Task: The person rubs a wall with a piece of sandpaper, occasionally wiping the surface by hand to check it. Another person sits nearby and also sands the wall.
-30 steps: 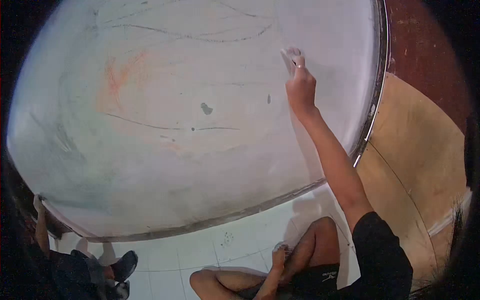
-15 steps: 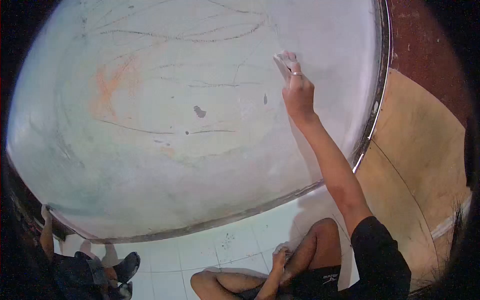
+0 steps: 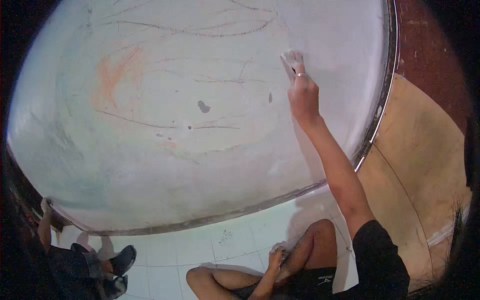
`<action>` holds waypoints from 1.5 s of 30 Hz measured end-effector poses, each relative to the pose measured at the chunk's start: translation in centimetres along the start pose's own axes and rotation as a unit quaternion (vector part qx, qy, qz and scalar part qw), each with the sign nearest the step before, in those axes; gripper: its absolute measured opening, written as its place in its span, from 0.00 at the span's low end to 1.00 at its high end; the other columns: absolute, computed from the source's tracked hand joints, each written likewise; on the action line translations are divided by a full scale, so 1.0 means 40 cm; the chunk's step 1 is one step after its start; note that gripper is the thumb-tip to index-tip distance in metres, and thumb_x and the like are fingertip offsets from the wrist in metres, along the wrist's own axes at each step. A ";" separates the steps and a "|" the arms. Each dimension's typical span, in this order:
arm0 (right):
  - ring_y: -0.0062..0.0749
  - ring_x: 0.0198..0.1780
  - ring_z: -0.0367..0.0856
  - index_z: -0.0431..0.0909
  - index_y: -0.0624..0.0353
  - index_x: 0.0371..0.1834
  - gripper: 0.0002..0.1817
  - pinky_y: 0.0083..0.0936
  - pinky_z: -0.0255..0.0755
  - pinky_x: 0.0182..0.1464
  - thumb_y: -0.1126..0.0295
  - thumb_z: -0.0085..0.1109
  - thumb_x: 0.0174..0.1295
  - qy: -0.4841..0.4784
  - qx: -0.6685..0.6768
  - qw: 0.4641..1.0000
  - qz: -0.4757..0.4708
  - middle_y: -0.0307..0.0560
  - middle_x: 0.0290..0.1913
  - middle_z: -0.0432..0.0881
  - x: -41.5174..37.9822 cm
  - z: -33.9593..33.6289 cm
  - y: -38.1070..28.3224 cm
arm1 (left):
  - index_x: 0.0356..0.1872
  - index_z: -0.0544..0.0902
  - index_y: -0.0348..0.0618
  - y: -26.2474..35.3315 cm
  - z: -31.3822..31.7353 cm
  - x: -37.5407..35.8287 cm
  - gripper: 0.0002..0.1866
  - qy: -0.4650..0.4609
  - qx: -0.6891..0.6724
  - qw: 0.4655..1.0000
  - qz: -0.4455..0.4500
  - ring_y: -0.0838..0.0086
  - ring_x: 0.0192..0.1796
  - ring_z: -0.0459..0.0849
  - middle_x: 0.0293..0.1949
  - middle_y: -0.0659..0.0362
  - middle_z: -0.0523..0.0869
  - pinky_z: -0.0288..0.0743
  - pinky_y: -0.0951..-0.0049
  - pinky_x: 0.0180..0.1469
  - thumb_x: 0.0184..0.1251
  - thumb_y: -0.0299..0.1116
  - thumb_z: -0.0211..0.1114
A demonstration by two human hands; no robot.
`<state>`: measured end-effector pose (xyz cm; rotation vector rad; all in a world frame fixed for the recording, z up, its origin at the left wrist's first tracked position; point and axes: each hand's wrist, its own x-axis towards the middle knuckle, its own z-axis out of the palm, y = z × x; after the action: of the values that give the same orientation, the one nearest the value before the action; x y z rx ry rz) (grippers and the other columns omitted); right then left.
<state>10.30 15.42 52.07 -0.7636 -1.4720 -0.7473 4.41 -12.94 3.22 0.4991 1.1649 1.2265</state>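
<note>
My right hand (image 3: 304,90), a ring on one finger and pale dust on the fingertips, is closed around a thin, flat, pale piece (image 3: 288,64) whose kind I cannot make out. It presses this piece against a whitish wall (image 3: 330,45), just right of the dark scrawled lines (image 3: 215,35). An orange scribble (image 3: 117,75) and a dark grey patch (image 3: 203,106) mark the wall further left. Low in the view, my left hand (image 3: 276,254) rests by my bent leg with its fingers curled. Something greyish may be in it, but it is too small to name.
At lower left another person's hand (image 3: 46,205) is by the wall's edge, with their dark shoes (image 3: 124,260) on the white tiled floor (image 3: 195,250). A dark strip (image 3: 210,220) borders the wall's bottom. Tan panelling (image 3: 415,150) stands at right.
The view has shifted slightly, so the wall marks appear a little up and to the right. My right hand sits slightly lower against those marks, with the same grip. My left hand stays by my leg.
</note>
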 end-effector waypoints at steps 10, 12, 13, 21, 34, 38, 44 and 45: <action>0.56 0.40 0.82 0.71 0.68 0.50 0.18 0.39 0.78 0.36 0.87 0.52 0.54 0.059 0.046 0.997 0.009 0.60 0.49 0.81 -0.074 -0.009 -0.035 | 0.46 0.82 0.41 0.000 -0.006 -0.005 0.12 -0.010 0.029 0.998 0.055 0.73 0.31 0.82 0.33 0.58 0.85 0.73 0.74 0.35 0.64 0.33 0.58; 0.56 0.40 0.83 0.71 0.68 0.50 0.18 0.38 0.78 0.36 0.87 0.52 0.55 0.030 0.042 0.999 0.017 0.59 0.51 0.81 -0.047 -0.004 -0.017 | 0.45 0.83 0.42 0.099 0.037 -0.065 0.12 0.034 0.006 0.998 -0.043 0.74 0.31 0.81 0.33 0.59 0.85 0.73 0.75 0.35 0.64 0.33 0.58; 0.56 0.40 0.83 0.70 0.68 0.51 0.18 0.38 0.78 0.36 0.87 0.52 0.55 0.014 0.040 0.999 0.018 0.58 0.53 0.80 -0.043 -0.004 -0.010 | 0.45 0.83 0.42 0.127 0.054 -0.083 0.12 0.062 -0.002 0.993 -0.104 0.74 0.31 0.81 0.33 0.59 0.85 0.72 0.76 0.35 0.64 0.33 0.58; 0.58 0.35 0.82 0.68 0.69 0.52 0.22 0.44 0.76 0.34 0.88 0.51 0.51 0.012 0.041 0.999 0.005 0.64 0.39 0.81 -0.123 -0.008 -0.025 | 0.44 0.83 0.44 0.004 0.008 -0.009 0.12 0.000 -0.033 0.998 -0.061 0.75 0.30 0.81 0.32 0.60 0.84 0.71 0.77 0.33 0.62 0.35 0.61; 0.60 0.31 0.79 0.70 0.69 0.50 0.19 0.45 0.73 0.32 0.87 0.53 0.52 0.028 0.030 0.999 0.007 0.64 0.30 0.79 -0.115 -0.019 -0.032 | 0.47 0.82 0.41 0.025 0.004 -0.022 0.14 -0.042 -0.002 0.997 0.059 0.75 0.32 0.81 0.32 0.59 0.85 0.72 0.74 0.36 0.61 0.34 0.62; 0.60 0.42 0.79 0.69 0.71 0.52 0.22 0.44 0.76 0.40 0.88 0.52 0.51 -0.016 0.018 0.998 0.050 0.67 0.43 0.77 -0.039 -0.019 -0.034 | 0.46 0.82 0.41 -0.041 -0.030 0.008 0.13 -0.035 0.066 0.994 0.081 0.75 0.33 0.81 0.32 0.59 0.85 0.72 0.74 0.37 0.62 0.34 0.60; 0.59 0.52 0.78 0.68 0.70 0.57 0.26 0.42 0.77 0.48 0.90 0.49 0.50 -0.043 0.009 0.999 -0.012 0.67 0.58 0.74 -0.070 -0.043 -0.029 | 0.46 0.82 0.40 0.017 0.004 -0.032 0.13 -0.036 -0.074 0.996 0.032 0.75 0.34 0.82 0.35 0.59 0.85 0.74 0.75 0.38 0.63 0.34 0.59; 0.59 0.49 0.79 0.67 0.70 0.57 0.26 0.42 0.77 0.46 0.90 0.48 0.51 -0.036 0.009 0.999 -0.011 0.64 0.55 0.77 -0.088 -0.051 -0.037 | 0.45 0.82 0.40 0.053 0.015 -0.041 0.13 -0.028 -0.070 0.997 0.003 0.76 0.34 0.82 0.35 0.59 0.85 0.74 0.75 0.38 0.63 0.34 0.59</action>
<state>10.32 12.82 48.61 -0.7684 -1.5514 -0.7301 4.11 -13.58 5.89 0.4292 1.0218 1.2812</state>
